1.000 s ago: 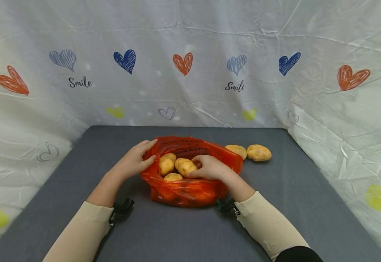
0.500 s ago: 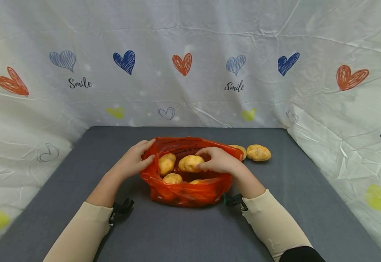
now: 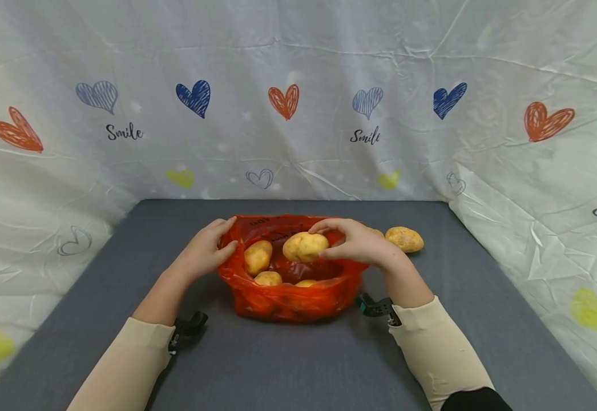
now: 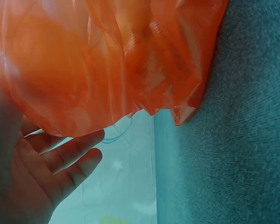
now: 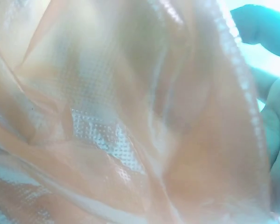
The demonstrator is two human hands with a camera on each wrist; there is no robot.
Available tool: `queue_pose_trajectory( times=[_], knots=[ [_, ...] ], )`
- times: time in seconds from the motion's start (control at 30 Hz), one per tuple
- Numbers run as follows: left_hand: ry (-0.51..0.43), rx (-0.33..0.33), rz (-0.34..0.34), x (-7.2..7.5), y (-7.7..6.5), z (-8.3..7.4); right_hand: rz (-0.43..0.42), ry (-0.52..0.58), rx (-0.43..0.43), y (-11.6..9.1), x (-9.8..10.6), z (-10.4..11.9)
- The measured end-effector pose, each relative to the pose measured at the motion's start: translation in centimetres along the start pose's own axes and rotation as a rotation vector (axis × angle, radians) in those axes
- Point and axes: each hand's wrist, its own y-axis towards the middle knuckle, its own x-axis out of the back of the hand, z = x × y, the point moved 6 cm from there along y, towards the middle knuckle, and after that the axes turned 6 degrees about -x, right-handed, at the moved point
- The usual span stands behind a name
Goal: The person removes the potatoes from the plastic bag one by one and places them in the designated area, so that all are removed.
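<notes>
A red-orange plastic bag [image 3: 298, 305] stands on the table with its mouth spread wide. My left hand [image 3: 203, 251] holds its left rim, the thumb to the front and the fingers toward the back. In the left wrist view several fingers [image 4: 67, 161] show beyond the film, and the rest are hidden. My right hand [image 3: 362, 242] pinches a potato [image 3: 303, 246] between thumb and fingers, over the bag's mouth. Inside lie another potato [image 3: 258, 257] at the left and a smaller-looking one [image 3: 268, 278] near the front rim. A third potato [image 3: 306, 283] peeks over that rim.
A potato [image 3: 404, 239] lies on the grey table [image 3: 278, 371], right of the bag. Beside it, one more potato [image 3: 377, 232] is mostly hidden behind my right hand. A white cloth [image 3: 247, 142] with printed hearts hangs behind the table and along both sides.
My right hand has risen and shifted right with the potato, which was lower among the others. A potato near the front rim has come into sight. My left hand stays at the rim.
</notes>
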Motion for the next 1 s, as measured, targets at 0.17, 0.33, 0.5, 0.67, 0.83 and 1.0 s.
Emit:
queue_pose_trajectory(
  times=[0.17,0.33,0.5,0.67,0.83,1.0],
  knots=[
    [0.004,0.003,0.001,0.2,0.0,0.1,0.002,0.094,0.051,-0.3,0.3,0.4],
    [0.005,0.010,0.002,0.4,0.0,0.2,-0.031,0.158,0.089,-0.7,1.0,0.8],
    [0.004,0.020,0.009,0.6,-0.1,0.4,-0.084,0.224,0.112,-1.0,2.0,0.9],
    [0.007,0.026,0.015,0.8,-0.1,0.5,-0.096,0.187,0.130,-1.7,3.1,0.9],
    [0.005,0.048,0.004,1.1,-0.3,0.8,-0.096,0.157,0.140,-2.3,4.5,0.5],
    [0.012,0.050,-0.014,1.4,-0.3,1.0,-0.133,0.083,0.091,-3.3,6.0,-0.2]
  ],
)
